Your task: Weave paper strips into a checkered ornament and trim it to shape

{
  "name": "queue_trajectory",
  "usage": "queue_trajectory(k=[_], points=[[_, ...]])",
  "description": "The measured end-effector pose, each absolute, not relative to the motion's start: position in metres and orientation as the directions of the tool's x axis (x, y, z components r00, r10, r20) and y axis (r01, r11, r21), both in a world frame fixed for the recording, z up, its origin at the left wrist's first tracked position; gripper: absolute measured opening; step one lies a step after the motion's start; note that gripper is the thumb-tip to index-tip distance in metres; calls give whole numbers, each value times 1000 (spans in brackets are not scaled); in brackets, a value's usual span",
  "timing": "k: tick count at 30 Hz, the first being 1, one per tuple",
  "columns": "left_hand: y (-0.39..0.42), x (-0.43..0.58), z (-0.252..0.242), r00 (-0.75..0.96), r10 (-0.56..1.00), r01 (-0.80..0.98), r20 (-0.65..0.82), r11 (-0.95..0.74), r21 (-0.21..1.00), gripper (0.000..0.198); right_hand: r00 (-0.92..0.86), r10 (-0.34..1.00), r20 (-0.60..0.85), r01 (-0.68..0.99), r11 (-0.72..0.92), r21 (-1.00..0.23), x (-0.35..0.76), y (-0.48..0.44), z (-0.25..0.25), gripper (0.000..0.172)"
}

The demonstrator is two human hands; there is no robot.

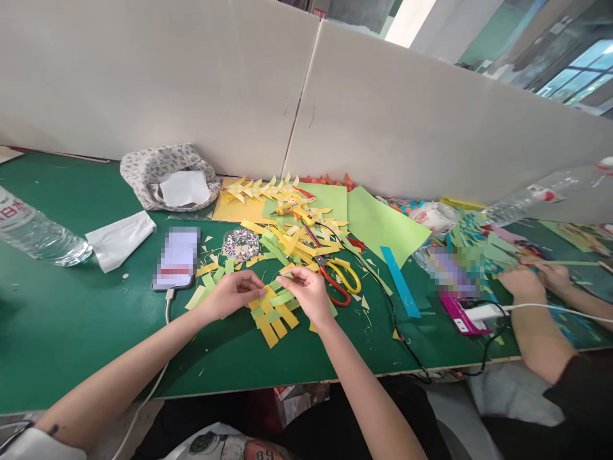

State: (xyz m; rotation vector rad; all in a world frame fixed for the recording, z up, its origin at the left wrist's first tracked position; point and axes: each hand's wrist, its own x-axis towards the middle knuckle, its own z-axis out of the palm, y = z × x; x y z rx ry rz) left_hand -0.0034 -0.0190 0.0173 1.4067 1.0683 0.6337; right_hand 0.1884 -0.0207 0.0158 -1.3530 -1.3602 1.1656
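water bottle (43, 231), far left | spotted cloth bag (143, 174) near partition (182, 83) | phone (177, 255) plugged into white cable (170, 294)

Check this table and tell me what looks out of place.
Mostly the litter: small paper scraps lie loose on the green table around the scissors and woven paper, like untidied offcuts. The yellow glue gun rests among paper pieces, not on a stand. A blue paper strip lies off by itself. I see no spill.
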Motion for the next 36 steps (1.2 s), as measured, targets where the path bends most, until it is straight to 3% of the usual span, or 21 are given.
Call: queue_trajectory(k=[5, 11, 18, 27, 36], points=[[-20, -2, 20, 455, 857, 318, -240, 95, 943, 29, -179, 984, -10, 253, 36, -967, 184, -28, 24, 22], [-20, -3, 15, 507, 822, 282, -261, 127, 951, 24, -163, 986, -37, 233, 2, -973, 184, -26, 24, 24], [-16, -5, 15, 483, 825, 207, -295, 220, 953, 27, -367, 906, -213, 362, -72, -929, 209, -15, 29, 55], [-18, -3, 14, 477, 810, 214, -340, 268, 939, 27, -259, 963, -78, 309, 6, -951, 196, -24, 32, 37], [-18, 3, 15, 439, 836, 193, -330, 271, 943, 31, -204, 977, -53, 263, 2, -965, 190, -25, 29, 33]])
